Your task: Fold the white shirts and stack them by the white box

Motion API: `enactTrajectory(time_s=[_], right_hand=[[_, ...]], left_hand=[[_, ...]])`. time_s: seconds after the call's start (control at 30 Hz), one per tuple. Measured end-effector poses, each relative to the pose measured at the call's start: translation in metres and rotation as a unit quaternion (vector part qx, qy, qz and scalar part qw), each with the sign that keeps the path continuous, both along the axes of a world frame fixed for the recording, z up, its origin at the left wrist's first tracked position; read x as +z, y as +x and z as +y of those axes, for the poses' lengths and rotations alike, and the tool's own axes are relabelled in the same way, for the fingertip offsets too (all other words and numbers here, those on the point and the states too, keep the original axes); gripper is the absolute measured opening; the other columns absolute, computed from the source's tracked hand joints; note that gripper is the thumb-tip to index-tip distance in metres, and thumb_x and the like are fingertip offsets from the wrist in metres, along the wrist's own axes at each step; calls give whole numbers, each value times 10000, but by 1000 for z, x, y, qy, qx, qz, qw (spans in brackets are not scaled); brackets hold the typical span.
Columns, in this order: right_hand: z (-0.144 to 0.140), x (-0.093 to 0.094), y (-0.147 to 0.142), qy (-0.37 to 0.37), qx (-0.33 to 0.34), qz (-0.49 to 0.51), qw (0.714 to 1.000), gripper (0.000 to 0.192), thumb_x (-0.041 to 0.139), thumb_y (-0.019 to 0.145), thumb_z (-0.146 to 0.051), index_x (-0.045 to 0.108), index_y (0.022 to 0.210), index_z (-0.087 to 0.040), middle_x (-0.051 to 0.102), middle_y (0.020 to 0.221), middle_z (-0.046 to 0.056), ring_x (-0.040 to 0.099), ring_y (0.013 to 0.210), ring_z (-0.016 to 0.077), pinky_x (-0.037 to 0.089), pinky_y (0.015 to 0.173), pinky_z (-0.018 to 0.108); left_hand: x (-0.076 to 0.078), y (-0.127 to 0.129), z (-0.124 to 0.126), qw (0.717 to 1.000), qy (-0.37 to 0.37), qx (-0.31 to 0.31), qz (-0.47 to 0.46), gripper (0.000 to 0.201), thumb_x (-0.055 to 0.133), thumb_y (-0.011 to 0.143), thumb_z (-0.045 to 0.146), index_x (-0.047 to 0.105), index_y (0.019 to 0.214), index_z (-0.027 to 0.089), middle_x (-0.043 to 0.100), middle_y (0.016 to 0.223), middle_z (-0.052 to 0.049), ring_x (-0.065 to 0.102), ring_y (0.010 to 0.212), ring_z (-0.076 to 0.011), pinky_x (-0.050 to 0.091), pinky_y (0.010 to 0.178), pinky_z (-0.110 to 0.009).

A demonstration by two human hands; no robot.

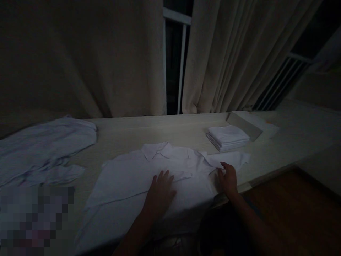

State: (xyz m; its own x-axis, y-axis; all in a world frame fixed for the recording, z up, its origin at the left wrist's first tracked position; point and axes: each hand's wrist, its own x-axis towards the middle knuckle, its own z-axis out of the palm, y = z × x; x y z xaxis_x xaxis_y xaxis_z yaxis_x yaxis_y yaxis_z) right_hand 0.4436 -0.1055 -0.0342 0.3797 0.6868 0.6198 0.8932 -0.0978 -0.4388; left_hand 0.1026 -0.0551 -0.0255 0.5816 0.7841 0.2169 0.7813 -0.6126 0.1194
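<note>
A white collared shirt [125, 177] lies spread on the pale table, its collar toward the window and its lower part hanging past the front edge. My left hand [161, 192] rests flat on the front of the shirt, fingers spread. Over at the right, my right hand [227, 177] pinches the lower edge of the shirt's sleeve [231, 158] between thumb and fingers. That sleeve stretches out to the right across the tabletop.
Behind the sleeve sits a stack of folded white shirts [227, 137], with an open white box [246, 124] beside it. Crumpled white clothes [50, 145] lie at the left. Beige curtains [128, 57] hang behind the pale table [128, 129]; its front edge runs near my body.
</note>
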Motion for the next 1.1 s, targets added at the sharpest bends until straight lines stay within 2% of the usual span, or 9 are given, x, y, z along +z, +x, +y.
enactTrajectory(time_s=[0.13, 0.2, 0.3, 0.37, 0.5, 0.63, 0.9, 1.0, 1.1], right_hand=[[2, 3, -21, -73, 94, -22, 993, 235, 492, 872, -267, 634, 1047, -200, 614, 1001, 114, 534, 981, 272, 432, 885, 437], [4, 6, -25, -90, 103, -24, 990, 223, 498, 877, -260, 646, 1035, -210, 612, 1020, 109, 527, 994, 270, 415, 895, 429], [8, 10, -14, -72, 26, 18, 997, 251, 491, 892, -282, 633, 1076, -188, 608, 1041, 119, 517, 1019, 275, 401, 908, 424], [11, 9, -3, -78, -24, 47, 996, 251, 488, 895, -288, 628, 1066, -169, 611, 1025, 126, 522, 1010, 276, 403, 899, 413], [12, 3, 9, -148, -38, 48, 987, 271, 537, 864, -288, 619, 1084, -153, 613, 1025, 143, 534, 996, 283, 406, 876, 388], [8, 0, 15, -159, -71, 34, 984, 367, 570, 829, -285, 581, 1172, -156, 597, 1101, 163, 517, 1033, 311, 397, 877, 407], [2, -3, 92, -156, -175, 26, 972, 504, 494, 719, -76, 557, 1216, -128, 588, 1175, 151, 514, 1049, 311, 400, 857, 395], [-1, -6, 121, -180, -129, -11, 975, 468, 467, 752, -46, 571, 1206, -86, 600, 1164, 154, 526, 1050, 267, 390, 898, 350], [-5, -9, 130, -205, -76, -37, 975, 359, 479, 826, -92, 612, 1158, -59, 623, 1134, 157, 531, 1052, 238, 367, 942, 314]], left_hand=[[-1, 55, 14, 1000, 0, -22, -17, 510, 408, 930, 309, 437, 1420, 171, 416, 1505, -99, 343, 1408, -248, 277, 1163, -456], [-5, 73, 17, 1000, -5, -16, -22, 468, 383, 942, 302, 492, 1379, 177, 492, 1448, -101, 420, 1359, -237, 319, 1141, -451], [-10, 84, 15, 1000, 0, -7, -20, 430, 329, 961, 292, 577, 1299, 194, 551, 1392, -97, 450, 1335, -228, 308, 1144, -455], [-9, 86, 13, 1000, 8, -5, -11, 452, 312, 969, 322, 546, 1335, 194, 505, 1436, -100, 389, 1380, -234, 276, 1155, -460], [0, 88, 11, 1000, 2, 7, 19, 554, 370, 943, 476, 355, 1468, 301, 287, 1575, -63, 188, 1464, -303, 216, 1139, -568], [4, 96, 15, 999, -8, 13, 39, 545, 324, 943, 532, 355, 1459, 362, 283, 1578, -49, 207, 1456, -322, 192, 1124, -603], [2, 116, 38, 997, -7, 63, 39, 574, 294, 941, 560, 326, 1475, 351, 287, 1574, -73, 217, 1447, -346, 192, 1107, -627], [0, 125, 46, 996, 3, 79, 27, 578, 303, 938, 560, 334, 1473, 343, 303, 1566, -88, 228, 1440, -363, 191, 1098, -652], [1, 131, 50, 997, 39, 65, 10, 570, 325, 944, 518, 341, 1476, 313, 287, 1571, -97, 182, 1455, -364, 168, 1107, -659]])
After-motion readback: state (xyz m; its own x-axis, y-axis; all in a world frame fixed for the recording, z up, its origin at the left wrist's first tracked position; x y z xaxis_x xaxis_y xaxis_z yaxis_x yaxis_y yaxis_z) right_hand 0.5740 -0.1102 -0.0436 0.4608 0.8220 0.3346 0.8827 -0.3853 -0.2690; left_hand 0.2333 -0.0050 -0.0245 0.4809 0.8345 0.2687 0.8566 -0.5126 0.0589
